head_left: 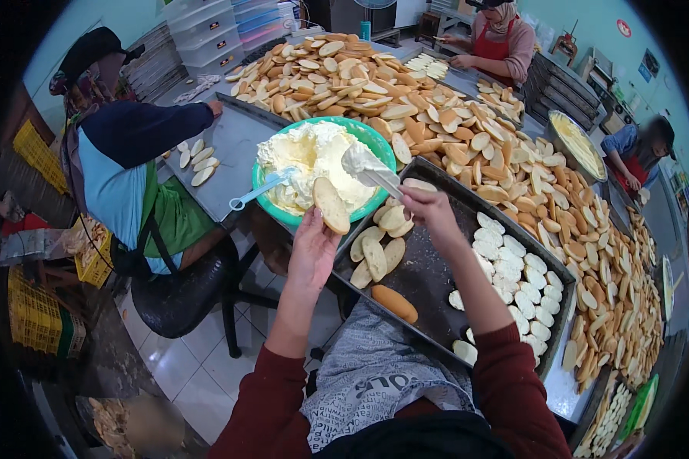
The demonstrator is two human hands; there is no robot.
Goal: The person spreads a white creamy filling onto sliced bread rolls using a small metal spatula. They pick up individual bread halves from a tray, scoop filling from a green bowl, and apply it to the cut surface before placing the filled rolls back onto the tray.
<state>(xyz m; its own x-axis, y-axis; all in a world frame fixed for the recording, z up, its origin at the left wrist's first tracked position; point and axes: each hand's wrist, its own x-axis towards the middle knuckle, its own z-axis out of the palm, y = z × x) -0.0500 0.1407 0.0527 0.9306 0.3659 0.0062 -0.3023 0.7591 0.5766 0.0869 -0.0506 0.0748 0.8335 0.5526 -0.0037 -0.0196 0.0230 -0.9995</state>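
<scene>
My left hand [315, 249] pinches an oval bread slice [331, 205], its pale cut face turned up, at the near rim of a green basin [380, 145]. Pale yellow cream [314, 149] is heaped in the basin. My right hand [430, 214] grips a spatula [371, 170] whose blade carries cream over the basin's right side. A light blue scraper [264, 186] leans in the cream at the left. Below my right arm lies a dark baking tray [452, 218] with plain bread slices [377, 252] on its left and rows of cream-coated slices [517, 279] on its right.
A large heap of bread slices [452, 130] covers the table behind the tray. One person [134, 145] works at the left, another [497, 46] at the far side, a third [639, 157] at the right. A black stool [184, 298] stands at lower left, near yellow crates [34, 314].
</scene>
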